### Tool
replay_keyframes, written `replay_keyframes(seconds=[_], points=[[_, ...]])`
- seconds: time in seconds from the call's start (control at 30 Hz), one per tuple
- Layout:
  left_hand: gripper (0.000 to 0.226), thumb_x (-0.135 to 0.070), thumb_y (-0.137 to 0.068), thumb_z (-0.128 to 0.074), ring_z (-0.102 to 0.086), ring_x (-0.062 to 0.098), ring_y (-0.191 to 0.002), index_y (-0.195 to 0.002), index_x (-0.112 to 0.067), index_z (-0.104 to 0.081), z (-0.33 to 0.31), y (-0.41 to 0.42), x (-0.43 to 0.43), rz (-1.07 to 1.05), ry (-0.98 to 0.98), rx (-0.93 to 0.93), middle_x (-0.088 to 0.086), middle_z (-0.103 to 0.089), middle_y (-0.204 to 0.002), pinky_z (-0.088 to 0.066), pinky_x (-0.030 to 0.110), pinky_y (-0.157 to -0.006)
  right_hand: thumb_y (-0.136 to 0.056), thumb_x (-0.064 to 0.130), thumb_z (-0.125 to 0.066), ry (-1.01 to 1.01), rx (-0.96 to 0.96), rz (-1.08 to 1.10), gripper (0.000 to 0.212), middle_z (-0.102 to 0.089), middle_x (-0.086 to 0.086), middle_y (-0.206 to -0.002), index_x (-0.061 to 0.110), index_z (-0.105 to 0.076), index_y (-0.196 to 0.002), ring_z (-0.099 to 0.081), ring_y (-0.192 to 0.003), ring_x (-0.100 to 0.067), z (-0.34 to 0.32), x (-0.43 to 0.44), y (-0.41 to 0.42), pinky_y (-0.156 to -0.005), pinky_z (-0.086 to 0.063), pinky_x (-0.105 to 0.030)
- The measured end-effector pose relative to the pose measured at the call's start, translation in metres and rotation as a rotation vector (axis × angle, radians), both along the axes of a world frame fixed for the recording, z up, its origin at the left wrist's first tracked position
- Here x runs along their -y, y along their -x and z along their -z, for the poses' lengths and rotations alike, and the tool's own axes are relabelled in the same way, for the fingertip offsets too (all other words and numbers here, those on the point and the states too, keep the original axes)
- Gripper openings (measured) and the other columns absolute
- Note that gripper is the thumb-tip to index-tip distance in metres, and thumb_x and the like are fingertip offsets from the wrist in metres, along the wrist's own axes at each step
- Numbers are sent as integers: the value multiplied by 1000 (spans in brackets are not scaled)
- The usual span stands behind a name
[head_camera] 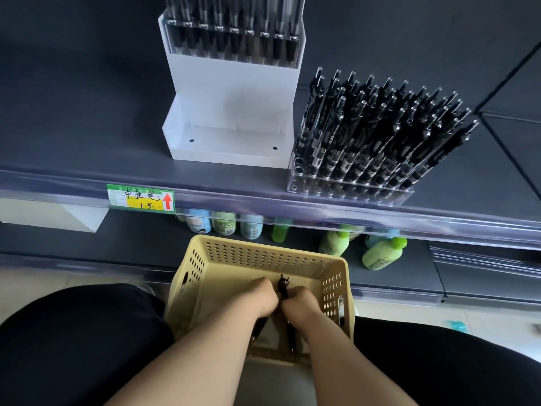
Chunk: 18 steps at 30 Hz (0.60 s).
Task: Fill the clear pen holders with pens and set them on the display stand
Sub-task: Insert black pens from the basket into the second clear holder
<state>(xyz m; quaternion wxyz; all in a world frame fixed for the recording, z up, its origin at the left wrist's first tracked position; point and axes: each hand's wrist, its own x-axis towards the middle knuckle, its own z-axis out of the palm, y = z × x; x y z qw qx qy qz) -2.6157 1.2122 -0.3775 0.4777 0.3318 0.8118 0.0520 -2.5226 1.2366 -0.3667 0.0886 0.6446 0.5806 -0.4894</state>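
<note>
left hand [260,297], right hand [301,303] gripping pens [283,288], inside basket [234,259], shelf edge [292,200] beyond

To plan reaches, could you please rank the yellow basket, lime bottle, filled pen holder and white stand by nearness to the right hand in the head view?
1. Yellow basket: right hand is inside it.
2. Lime bottle: lower shelf, right.
3. Filled pen holder: upper shelf edge, right.
4. White stand: upper shelf, left of holder.

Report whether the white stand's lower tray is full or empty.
Empty: lower tray shows only bare floor; pens stand in the tier above.
</note>
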Motion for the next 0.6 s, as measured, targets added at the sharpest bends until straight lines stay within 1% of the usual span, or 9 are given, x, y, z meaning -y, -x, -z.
replay_keyframes(seconds=[0.1,0.17,0.23,0.27,0.3,0.37,0.43,0.5,0.6], points=[[25,-18,-92,-54,-55,24,-99,-116,-8,-50,-3,1,4,-72,-87,45,10,-54,-117,-42,27,-80,-81,19,-60,-35,-67,25,25,-69,-11,-100,12,-68,-104,-63,-98,-28,-8,2,-1,-89,-52,-37],[16,-13,-90,-55,-54,19,-86,-105,-16,-52,-10,0,7,-128,-159,53,7,-57,-110,-43,24,-73,-82,25,-62,-65,-99,35,26,-70,-9,-100,13,-68,-104,-64,-99,-26,-18,3,-1,-87,-51,-32],[17,-14,-86,-58,-57,20,-92,-100,-20,-52,-20,0,11,-149,-218,48,5,-61,-112,-45,25,-80,-83,31,-63,-98,-119,35,31,-69,-8,-103,12,-67,-108,-63,-99,-24,-30,5,-2,-83,-47,-25],[21,-15,-84,-59,-57,21,-97,-104,-21,-53,-24,0,13,-153,-238,45,5,-62,-113,-45,25,-82,-85,31,-61,-124,-125,29,31,-69,-8,-105,11,-65,-109,-62,-100,-25,-35,5,-3,-81,-45,-24],[28,-17,-83,-60,-57,21,-99,-111,-21,-54,-30,1,15,-151,-257,43,5,-62,-114,-44,24,-81,-86,29,-59,-157,-124,22,30,-68,-8,-106,10,-64,-110,-61,-101,-25,-43,7,-3,-81,-44,-24],[35,-20,-83,-59,-57,19,-89,-117,-24,-54,-43,2,18,-149,-295,25,4,-64,-111,-42,23,-71,-89,24,-54,-234,-135,23,29,-66,-9,-111,10,-59,-114,-60,-105,-27,-55,9,-3,-86,-44,-26],[26,-23,-81,-60,-59,17,-79,-107,-23,-57,-60,3,21,-170,-347,25,3,-67,-100,-47,24,-64,-92,25,-51,-304,-162,55,30,-64,-11,-115,9,-53,-118,-58,-108,-29,-68,13,-3,-87,-43,-26],[15,-25,-80,-62,-64,20,-80,-95,-21,-59,-77,4,24,-202,-420,56,4,-68,-92,-55,33,-72,-96,27,-46,-379,-204,73,28,-64,-13,-111,8,-52,-115,-59,-103,-30,-84,17,-2,-79,-40,-25],[13,-29,-83,-62,-66,24,-84,-91,-19,-61,-107,7,31,-263,-556,112,4,-69,-90,-55,42,-80,-98,32,-41,-512,-257,38,25,-66,-11,-94,10,-52,-100,-59,-83,-27,-109,20,-2,-67,-36,-25]])
